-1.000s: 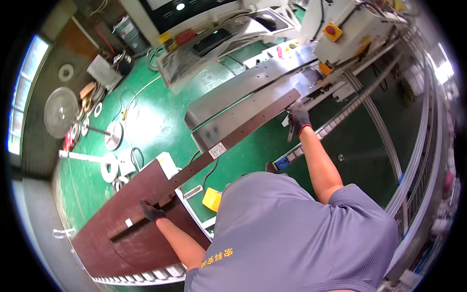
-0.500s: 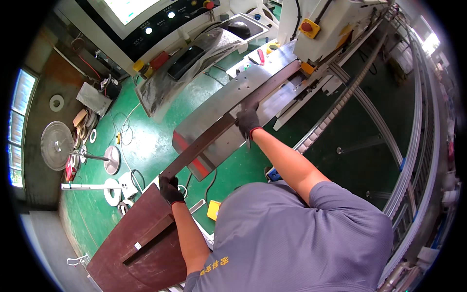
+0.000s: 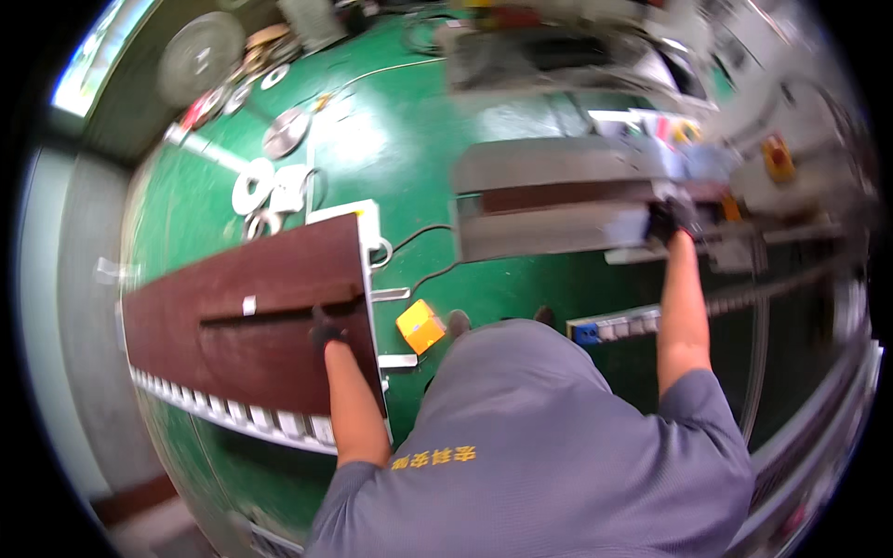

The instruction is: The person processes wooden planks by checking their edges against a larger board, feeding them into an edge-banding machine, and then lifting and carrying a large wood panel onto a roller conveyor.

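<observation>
The brown strip [image 3: 567, 196] lay on the metal table [image 3: 521, 239] right of frame centre, probably stiff, heavy, best held near both ends; whether right hand [image 3: 671, 221] or left hand [image 3: 326, 332] grasped anything, I could not tell.

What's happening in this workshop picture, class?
A person is working between two surfaces. The gloved right hand is at a brown strip along the metal worktop; blur hides its grip. The gloved left hand is by another brown strip, on the brown-topped table.
</observation>
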The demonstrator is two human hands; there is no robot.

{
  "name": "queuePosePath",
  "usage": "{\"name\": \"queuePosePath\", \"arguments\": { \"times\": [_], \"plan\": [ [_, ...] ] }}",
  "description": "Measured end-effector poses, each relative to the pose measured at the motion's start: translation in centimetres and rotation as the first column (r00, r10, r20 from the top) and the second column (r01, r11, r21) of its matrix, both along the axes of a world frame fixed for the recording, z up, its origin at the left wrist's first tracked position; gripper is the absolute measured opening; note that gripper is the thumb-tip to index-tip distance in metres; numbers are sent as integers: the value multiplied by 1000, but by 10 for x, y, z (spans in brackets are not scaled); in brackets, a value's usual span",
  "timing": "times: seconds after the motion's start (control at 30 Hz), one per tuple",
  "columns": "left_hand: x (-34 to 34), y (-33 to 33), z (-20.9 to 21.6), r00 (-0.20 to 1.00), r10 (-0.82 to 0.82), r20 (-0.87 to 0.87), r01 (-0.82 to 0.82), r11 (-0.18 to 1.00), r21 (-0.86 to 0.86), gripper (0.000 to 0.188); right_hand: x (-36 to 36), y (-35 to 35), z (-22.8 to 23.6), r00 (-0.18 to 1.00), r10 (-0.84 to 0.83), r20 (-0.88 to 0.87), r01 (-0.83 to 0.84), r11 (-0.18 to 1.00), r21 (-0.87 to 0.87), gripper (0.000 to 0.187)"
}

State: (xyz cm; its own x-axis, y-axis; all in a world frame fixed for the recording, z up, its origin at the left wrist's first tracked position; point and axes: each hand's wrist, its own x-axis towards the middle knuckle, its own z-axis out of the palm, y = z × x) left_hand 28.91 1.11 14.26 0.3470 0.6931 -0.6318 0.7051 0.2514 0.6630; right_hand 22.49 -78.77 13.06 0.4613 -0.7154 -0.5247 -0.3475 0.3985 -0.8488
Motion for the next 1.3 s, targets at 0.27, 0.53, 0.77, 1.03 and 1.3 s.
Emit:
{"name": "queuePosePath", "arguments": {
  "times": [0.27,0.53,0.77,1.03,1.3],
  "plan": [
    [39,-31,12,929,-59,-365,161,953,255,94,15,80,31,996,23,88,-44,970,238,35],
    [12,3,-51,872,-156,-464,264,948,178,73,39,231,51,949,143,280,-151,989,7,16],
    [-136,-2,-65,992,44,-121,-18,977,211,60,44,211,23,950,181,253,-239,946,221,20],
    [-234,-23,-56,719,588,370,-494,808,-322,35,58,354,98,723,589,361,-671,722,167,24],
    [-300,33,88,792,100,602,-513,644,568,25,51,473,194,21,943,332,-996,50,-78,46]
  ]
}}
